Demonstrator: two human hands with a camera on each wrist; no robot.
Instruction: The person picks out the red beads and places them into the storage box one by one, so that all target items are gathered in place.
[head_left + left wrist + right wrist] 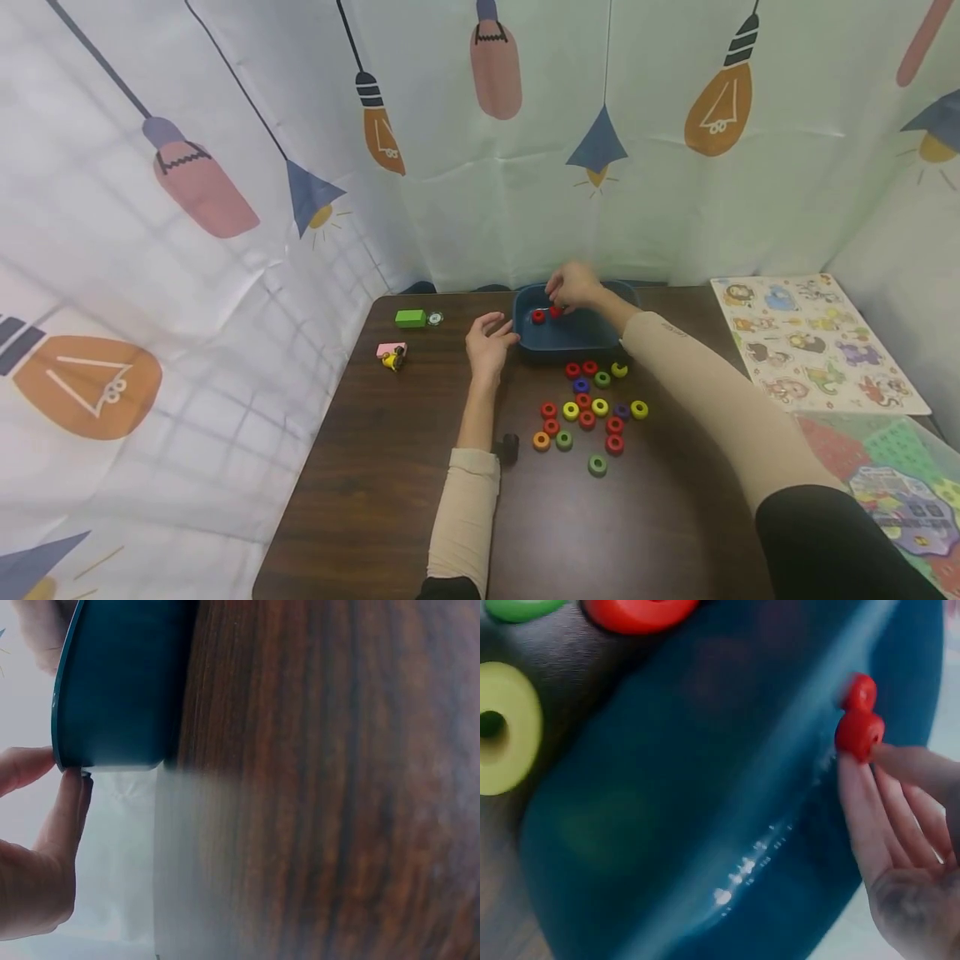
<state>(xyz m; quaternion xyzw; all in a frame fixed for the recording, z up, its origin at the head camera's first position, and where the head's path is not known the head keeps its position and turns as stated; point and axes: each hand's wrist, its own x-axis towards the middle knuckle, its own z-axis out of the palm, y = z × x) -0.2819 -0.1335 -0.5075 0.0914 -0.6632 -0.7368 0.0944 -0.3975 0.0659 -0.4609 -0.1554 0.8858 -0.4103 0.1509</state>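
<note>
A dark blue plastic bin (pixel 570 340) stands at the table's far side. Inside it, my right hand (pixel 576 285) pinches a red ring (pixel 859 735) between thumb and fingertips, low against the bin's wall. Just beyond that ring is another red ring (pixel 862 693), also inside the bin. My left hand (pixel 489 343) is at the bin's left end, its extended fingers (pixel 66 814) and thumb touching the outside of the corner by the rim. In front of the bin lie several loose rings in red, yellow, green, blue, purple and orange, among them a yellow ring (pixel 639 409).
At the far left are a green block (pixel 410 318), a small round disc (pixel 435 318), a pink block (pixel 389 348) and a yellow figure (pixel 393 359). An animal picture board (pixel 817 342) and a colourful plastic-covered sheet (pixel 900 492) lie on the right. A patterned curtain hangs behind the table.
</note>
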